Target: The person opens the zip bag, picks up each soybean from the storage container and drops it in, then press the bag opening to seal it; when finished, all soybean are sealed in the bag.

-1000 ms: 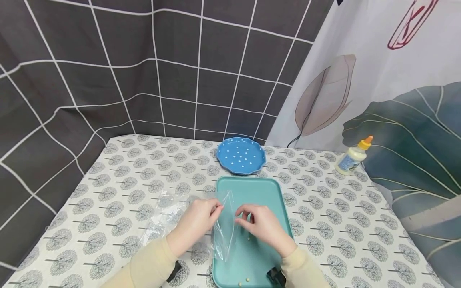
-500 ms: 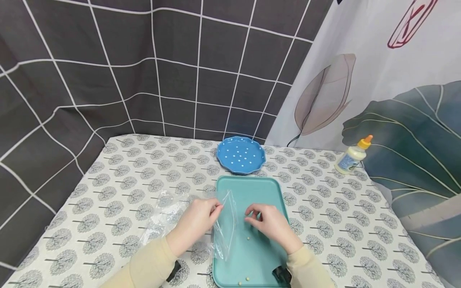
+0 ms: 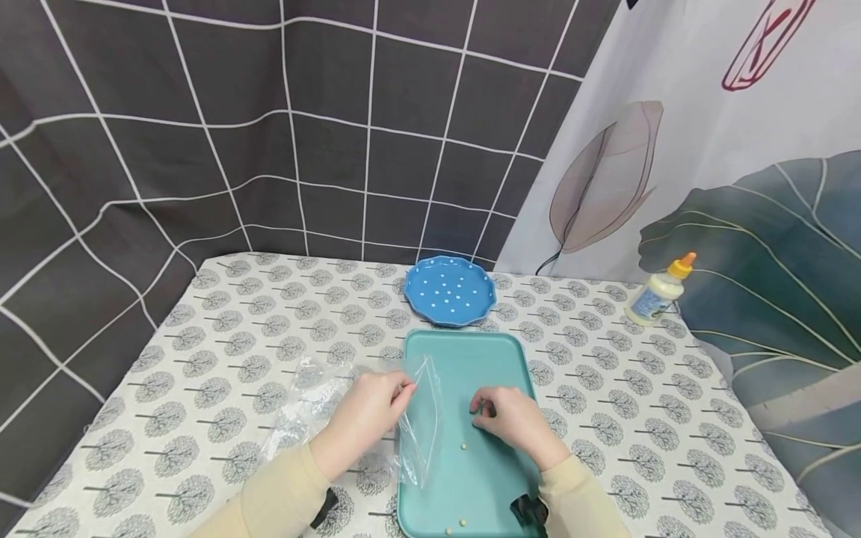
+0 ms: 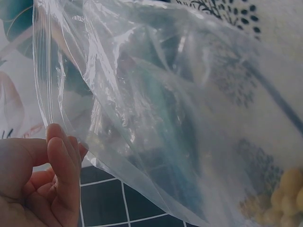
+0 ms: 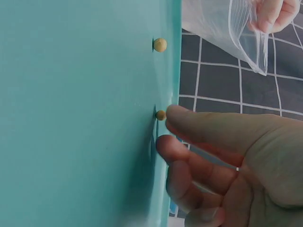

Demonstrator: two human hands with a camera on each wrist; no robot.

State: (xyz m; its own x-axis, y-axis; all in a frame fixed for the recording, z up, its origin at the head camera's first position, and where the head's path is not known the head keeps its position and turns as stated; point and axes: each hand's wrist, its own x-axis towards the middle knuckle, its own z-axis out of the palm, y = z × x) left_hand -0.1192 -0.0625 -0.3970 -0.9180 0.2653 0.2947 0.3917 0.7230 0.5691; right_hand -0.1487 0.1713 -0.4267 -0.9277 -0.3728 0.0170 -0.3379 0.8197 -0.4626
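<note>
My left hand (image 3: 373,407) pinches the rim of a clear zip bag (image 3: 418,441), holding its mouth up at the left side of a teal tray (image 3: 464,351). In the left wrist view, yellow soybeans (image 4: 286,198) lie low in the bag. My right hand (image 3: 511,418) reaches down over the tray, thumb and forefinger apart. In the right wrist view its thumb tip is right by one soybean (image 5: 161,115), and another soybean (image 5: 160,45) lies farther off. Two more soybeans (image 3: 462,523) are near the tray's front edge.
Behind the tray stands a blue plate with white dots (image 3: 449,291). A glue bottle with a yellow and orange cap (image 3: 658,291) stands at the back right. Tree-patterned cloth (image 3: 269,329) covers the table, and a dark checked curtain (image 3: 323,149) hangs behind it.
My right hand has moved right, away from the bag mouth, and over the tray, uncovering a soybean. My left hand stays in place with the bag.
</note>
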